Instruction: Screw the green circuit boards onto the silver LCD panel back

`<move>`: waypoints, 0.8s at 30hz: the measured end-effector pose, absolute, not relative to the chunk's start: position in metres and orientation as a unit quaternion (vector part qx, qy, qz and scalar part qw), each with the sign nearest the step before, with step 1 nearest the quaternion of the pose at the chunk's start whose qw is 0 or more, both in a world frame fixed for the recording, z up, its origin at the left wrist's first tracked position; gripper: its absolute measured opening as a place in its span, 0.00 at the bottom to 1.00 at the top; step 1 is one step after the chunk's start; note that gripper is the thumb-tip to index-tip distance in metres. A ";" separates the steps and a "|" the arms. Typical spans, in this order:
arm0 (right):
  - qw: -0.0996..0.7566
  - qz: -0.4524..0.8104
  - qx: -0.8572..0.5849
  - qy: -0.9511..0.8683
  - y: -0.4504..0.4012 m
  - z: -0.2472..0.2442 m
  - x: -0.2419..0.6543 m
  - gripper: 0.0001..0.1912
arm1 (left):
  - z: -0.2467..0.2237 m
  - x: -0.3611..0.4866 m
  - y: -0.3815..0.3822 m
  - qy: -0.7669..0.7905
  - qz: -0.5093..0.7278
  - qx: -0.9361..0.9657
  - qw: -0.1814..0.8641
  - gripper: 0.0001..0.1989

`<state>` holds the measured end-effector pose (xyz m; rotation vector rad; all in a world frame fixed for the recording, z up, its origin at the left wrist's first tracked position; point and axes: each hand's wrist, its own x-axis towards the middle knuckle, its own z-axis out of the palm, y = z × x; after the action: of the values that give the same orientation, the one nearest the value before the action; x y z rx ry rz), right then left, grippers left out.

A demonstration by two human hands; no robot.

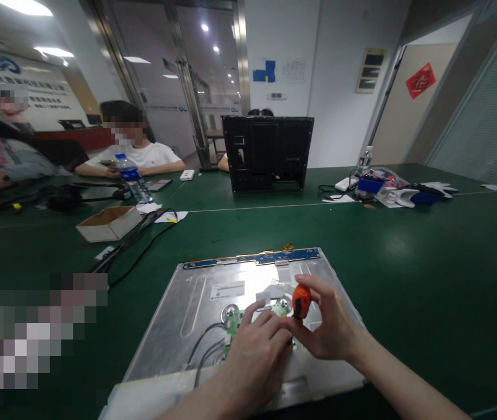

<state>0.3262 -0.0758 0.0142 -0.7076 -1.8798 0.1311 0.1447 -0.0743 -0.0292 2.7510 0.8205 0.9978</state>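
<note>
A silver metal display panel lies on the table in front of me, with a blue circuit strip along its far edge. My right hand grips an orange and black screwdriver handle between thumb and fingers, held upright above the panel; its tip is hidden. Resting over a green circuit board on the panel is my left hand, its bent fingers somewhat apart and reaching toward the screwdriver. The left thumb is hidden. Dark cables run from the board toward the panel's near edge.
A black monitor housing stands across the green table. Left are an open cardboard box, a water bottle and cables. Gloves and bagged items lie far right. People sit at the far side and left.
</note>
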 end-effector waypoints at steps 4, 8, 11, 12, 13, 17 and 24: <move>0.516 0.059 -0.279 -0.808 -0.077 0.019 0.328 0.35 | -0.028 0.145 -0.074 0.272 0.312 0.909 0.041 0.07; 0.527 0.091 -0.279 -0.798 -0.077 0.019 0.329 0.36 | -0.029 0.145 -0.074 0.276 0.291 0.915 0.035 0.06; 0.530 0.082 -0.296 -0.790 -0.078 0.016 0.329 0.36 | -0.031 0.144 -0.074 0.275 0.294 0.915 0.040 0.06; 0.531 0.077 -0.301 -0.789 -0.078 0.015 0.328 0.35 | -0.031 0.144 -0.074 0.275 0.293 0.915 0.041 0.06; 0.533 0.071 -0.304 -0.786 -0.078 0.014 0.328 0.35 | -0.031 0.144 -0.075 0.276 0.291 0.915 0.042 0.06; 0.548 0.037 -0.321 -0.772 -0.077 0.012 0.327 0.33 | -0.030 0.144 -0.075 0.285 0.279 0.916 0.046 0.06; 0.535 0.045 -0.301 -0.788 -0.077 0.018 0.328 0.32 | -0.029 0.144 -0.074 0.280 0.290 0.914 0.051 0.06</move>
<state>0.3283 -0.0767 0.0181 -0.7181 -1.8759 0.1081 0.1442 -0.0745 -0.0286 2.7799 0.8516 0.8833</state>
